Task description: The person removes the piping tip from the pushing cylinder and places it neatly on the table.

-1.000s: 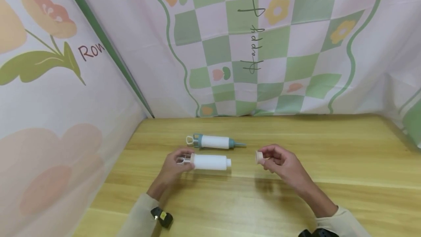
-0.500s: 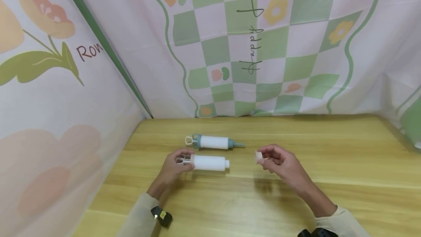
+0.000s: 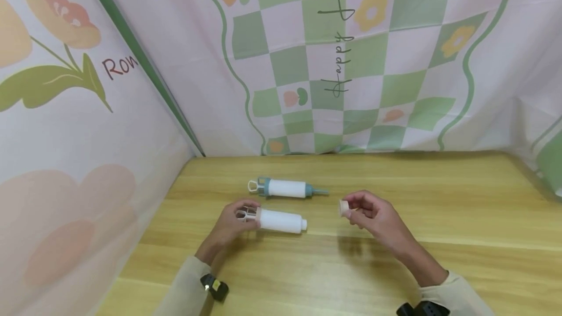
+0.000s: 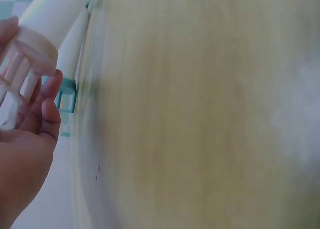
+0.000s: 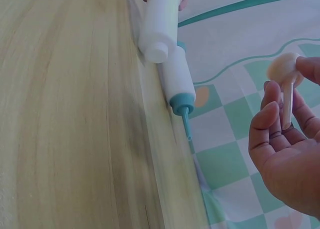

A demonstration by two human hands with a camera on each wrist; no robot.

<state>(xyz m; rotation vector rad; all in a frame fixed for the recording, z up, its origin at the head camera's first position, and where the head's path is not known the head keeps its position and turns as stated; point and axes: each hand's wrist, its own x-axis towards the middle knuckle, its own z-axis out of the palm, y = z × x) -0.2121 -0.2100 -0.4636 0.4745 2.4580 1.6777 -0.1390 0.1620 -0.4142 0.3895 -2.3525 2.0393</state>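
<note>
My left hand (image 3: 237,222) grips a white syringe (image 3: 281,221) by its cream collar and looped plunger handle. The barrel points right, its short white neck (image 5: 156,53) bare. Off to the right, my right hand (image 3: 381,218) pinches a cream nozzle cap (image 3: 343,207) between thumb and fingers, apart from that neck. From the cap a thin spout (image 5: 287,105) runs back among the fingers, as the right wrist view shows. Behind the held syringe, a second one (image 3: 287,188) with teal collar and teal nozzle lies on the table. Its teal frame (image 4: 66,96) appears past my left fingertips.
The wooden table (image 3: 461,199) stretches out on both sides of the hands. A green-and-white checked cloth (image 3: 364,87) hangs along its far edge, with a flowered cloth (image 3: 66,145) at the left. Black wrist cameras sit on both sleeves.
The front end of the held syringe has dipped towards the person, so the barrel now slants slightly. My right hand with the nozzle cap has shifted a little left. The teal syringe stays put.
</note>
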